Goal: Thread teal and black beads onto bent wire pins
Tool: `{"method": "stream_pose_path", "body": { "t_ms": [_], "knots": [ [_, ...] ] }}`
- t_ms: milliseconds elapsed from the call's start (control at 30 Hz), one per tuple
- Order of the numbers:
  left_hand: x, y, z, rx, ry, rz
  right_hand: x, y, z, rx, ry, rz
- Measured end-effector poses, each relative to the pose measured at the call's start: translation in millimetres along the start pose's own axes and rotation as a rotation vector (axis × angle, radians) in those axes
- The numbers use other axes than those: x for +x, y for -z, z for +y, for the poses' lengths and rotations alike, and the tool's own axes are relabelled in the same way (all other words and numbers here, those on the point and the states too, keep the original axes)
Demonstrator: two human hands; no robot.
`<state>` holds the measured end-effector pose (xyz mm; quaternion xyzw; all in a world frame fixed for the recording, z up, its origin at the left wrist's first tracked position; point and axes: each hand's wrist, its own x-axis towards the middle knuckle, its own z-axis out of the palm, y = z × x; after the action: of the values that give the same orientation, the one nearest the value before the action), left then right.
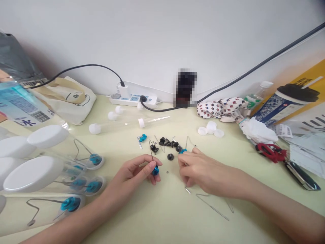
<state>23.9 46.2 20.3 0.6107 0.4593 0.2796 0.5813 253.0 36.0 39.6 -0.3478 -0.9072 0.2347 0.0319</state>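
Observation:
My left hand [137, 171] is closed in a pinch on a small blue round part [155, 170] with a thin wire rising from it. My right hand [200, 171] is curled, fingertips on a blue part [182, 151] and a bent wire whose end [187, 190] sticks out under the palm. Between and beyond the hands lie several small black parts [169, 143], a single black knob [170, 156], and a blue piece with a hex key [141, 139]. More bent wire [212, 207] lies below my right wrist.
Clear tubes with white caps [35, 173] holding wire-and-blue-part pieces lie at left. Empty tubes [122, 121], a power strip [133, 99], loose white caps [210, 128], red scissors [270, 151], a cup [284, 101], a tote bag [73, 98] and clutter line the back and right.

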Motion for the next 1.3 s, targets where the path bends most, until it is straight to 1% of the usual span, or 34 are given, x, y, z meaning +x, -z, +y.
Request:
{"method": "stream_pose_path", "body": {
  "t_ms": [67, 133, 267, 333, 400, 467, 567, 700, 800, 900, 1000, 1167, 1300],
  "knots": [
    [0, 0.1, 0, -0.003, -0.002, 0.001, -1, 0, -4, 0.002, -0.007, 0.014],
    [0, 0.3, 0, -0.004, -0.004, 0.007, -1, 4, -8, 0.079, -0.033, 0.057],
    [-1, 0.7, 0, 0.009, -0.006, 0.008, 1, 18, -5, 0.329, -0.162, 0.276],
    [-1, 0.9, 0, 0.007, -0.007, -0.005, 1, 23, -1, 0.446, -0.206, 0.344],
    [-1, 0.5, 0, -0.011, -0.011, -0.018, 0, 25, 3, 0.543, -0.215, 0.333],
    [-1, -0.4, -1, -0.034, -0.010, -0.020, 0, 23, 5, 0.581, -0.206, 0.300],
    [-2, -2.2, -1, -0.060, -0.008, -0.006, 3, 14, 1, 0.505, -0.158, 0.289],
    [-5, -4.1, -3, -0.073, -0.007, 0.007, 5, 2, -6, 0.231, -0.062, 0.284],
    [-7, -5.5, -3, -0.070, -0.005, 0.014, 2, -3, -9, 0.049, -0.070, 0.244],
    [-9, -6.9, -3, -0.069, -0.009, 0.021, -1, -4, -7, -0.052, -0.072, 0.202],
    [-9, -8.2, -2, -0.070, -0.017, 0.010, 1, -7, -4, -0.070, -0.060, 0.210],
    [-11, -9.6, -2, -0.050, -0.028, -0.004, 13, -18, -3, 0.025, -0.057, 0.385],
    [-11, -9.6, -2, -0.033, -0.021, -0.010, 19, -27, -2, 0.077, -0.048, 0.430]
  ]
}}
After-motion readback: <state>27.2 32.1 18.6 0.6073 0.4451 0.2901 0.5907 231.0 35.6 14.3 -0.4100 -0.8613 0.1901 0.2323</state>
